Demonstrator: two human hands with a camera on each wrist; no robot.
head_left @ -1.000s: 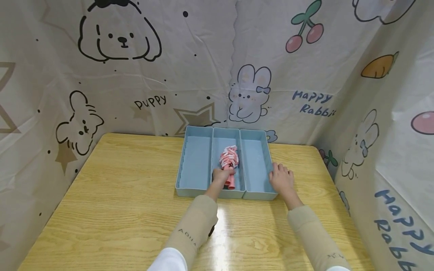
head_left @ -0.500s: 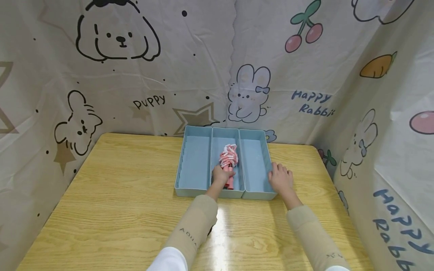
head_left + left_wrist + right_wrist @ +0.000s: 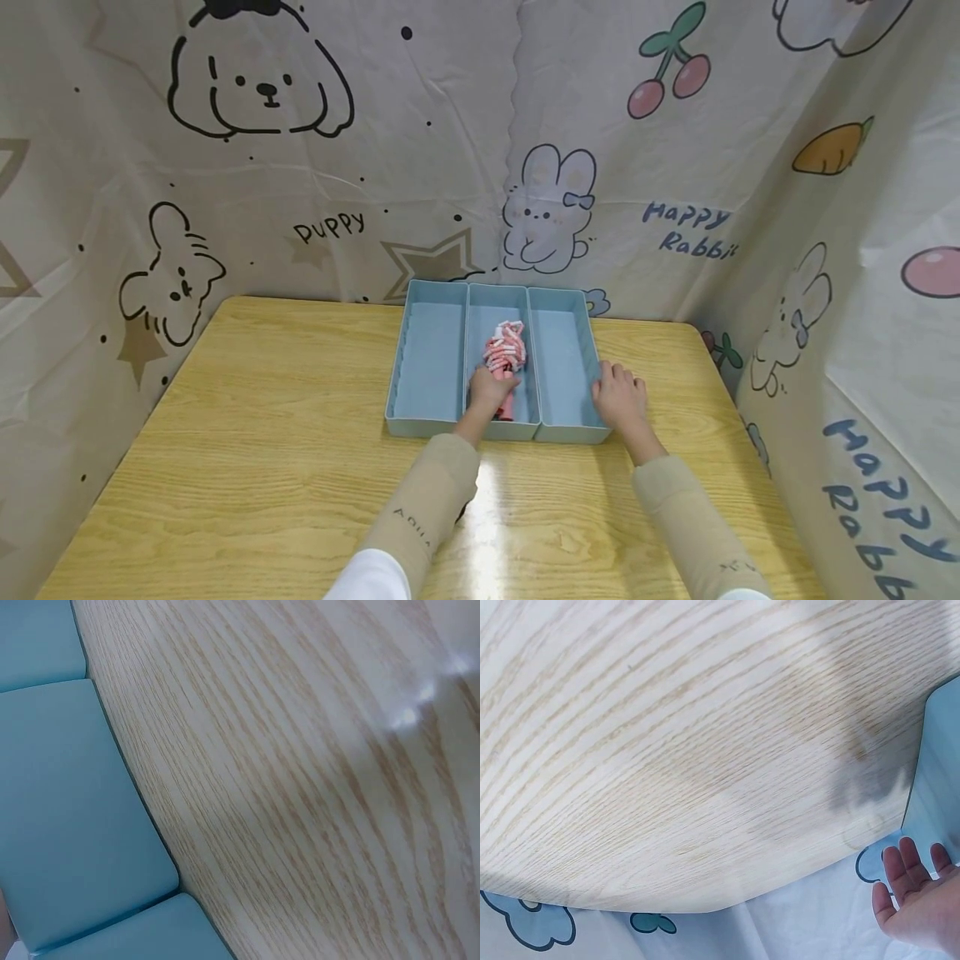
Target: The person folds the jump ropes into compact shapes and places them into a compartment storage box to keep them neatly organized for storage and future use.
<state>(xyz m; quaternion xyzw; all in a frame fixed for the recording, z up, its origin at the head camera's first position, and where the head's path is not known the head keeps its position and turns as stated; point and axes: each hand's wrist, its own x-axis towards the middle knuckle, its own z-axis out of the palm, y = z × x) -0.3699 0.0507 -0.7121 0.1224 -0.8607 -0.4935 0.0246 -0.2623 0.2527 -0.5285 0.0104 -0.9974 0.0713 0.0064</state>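
A bundled jump rope point(image 3: 506, 347), with pink and white beads and pink handles, lies in the middle of three joined blue bins point(image 3: 501, 290). My left hand point(image 3: 489, 390) reaches into that middle bin and holds the rope by its handles, thumb across them; the fingers underneath are hidden. Against the outer wall of the right bin rests my right hand point(image 3: 621, 396). Its fingers point(image 3: 904, 871) look extended in the right wrist view, beside the blue wall point(image 3: 941, 772). The left wrist view catches mostly the bins' front walls point(image 3: 82, 817) and table.
The bins stand at the back of a wooden table point(image 3: 285, 433), close to a printed cloth backdrop point(image 3: 420, 150). Both the left bin point(image 3: 431, 358) and right bin point(image 3: 566, 358) show bare floors. Cloth also hangs along the table's right side.
The rope's handles have turned slightly under my left hand, and less of them shows now. My right hand stays at the bin's right side.
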